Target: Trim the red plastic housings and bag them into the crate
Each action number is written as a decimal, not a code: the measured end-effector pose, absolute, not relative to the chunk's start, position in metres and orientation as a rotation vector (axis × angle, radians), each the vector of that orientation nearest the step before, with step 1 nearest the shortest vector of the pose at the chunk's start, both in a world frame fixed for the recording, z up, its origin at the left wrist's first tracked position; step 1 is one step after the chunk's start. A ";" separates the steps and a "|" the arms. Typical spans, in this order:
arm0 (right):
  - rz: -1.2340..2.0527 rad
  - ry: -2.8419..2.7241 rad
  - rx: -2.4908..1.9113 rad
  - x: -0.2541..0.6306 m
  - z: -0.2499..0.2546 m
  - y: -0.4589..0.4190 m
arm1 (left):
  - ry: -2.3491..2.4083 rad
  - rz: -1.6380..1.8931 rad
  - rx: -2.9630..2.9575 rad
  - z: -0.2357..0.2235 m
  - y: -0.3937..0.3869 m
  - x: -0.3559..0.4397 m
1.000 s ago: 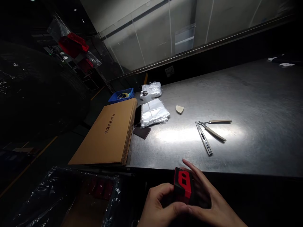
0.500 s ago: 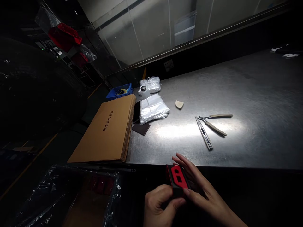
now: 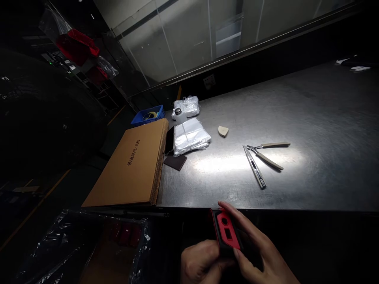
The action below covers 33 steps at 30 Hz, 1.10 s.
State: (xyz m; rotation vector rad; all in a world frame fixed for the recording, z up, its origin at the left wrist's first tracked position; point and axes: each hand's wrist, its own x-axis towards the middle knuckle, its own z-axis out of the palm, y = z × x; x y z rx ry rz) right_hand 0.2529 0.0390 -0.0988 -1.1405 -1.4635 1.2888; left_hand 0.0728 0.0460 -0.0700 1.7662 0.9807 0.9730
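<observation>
Low in the view, my left hand (image 3: pixel 201 262) and my right hand (image 3: pixel 254 246) both hold a black case with a red face (image 3: pixel 227 232), just below the table's front edge. The red face has two dark cutouts. My right fingers lie along its far side, and my left fingers wrap its lower end. Part of the case is hidden by my hands and by shadow. Both hands are well away from the side cutters (image 3: pixel 266 155) and the slim metal utility knife (image 3: pixel 254 167) on the steel table (image 3: pixel 319 118).
A stack of cardboard sheets (image 3: pixel 130 163) lies left on the table, beside a dark pad (image 3: pixel 174 162), a black slab (image 3: pixel 169 140), clear plastic bags (image 3: pixel 189 136), a white bottle (image 3: pixel 179 116), a cream wedge (image 3: pixel 223 131) and a blue crate (image 3: pixel 148 115). A plastic-wrapped box (image 3: pixel 89 248) sits lower left.
The case has turned in my hands, its red face now tilted further toward me and its cutouts running lengthwise. My left hand has dropped slightly, and the view has shifted a little.
</observation>
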 end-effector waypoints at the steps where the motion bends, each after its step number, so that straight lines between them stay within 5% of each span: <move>1: 1.264 -1.468 -1.145 0.251 -0.098 0.039 | 0.972 0.973 1.762 -0.071 0.046 0.072; 18: 1.554 -1.333 -1.137 0.272 -0.102 0.044 | 0.930 0.986 1.570 -0.067 0.049 0.077; 33: 1.098 -1.661 -1.130 0.269 -0.093 0.039 | 1.151 0.765 1.172 -0.046 0.063 0.084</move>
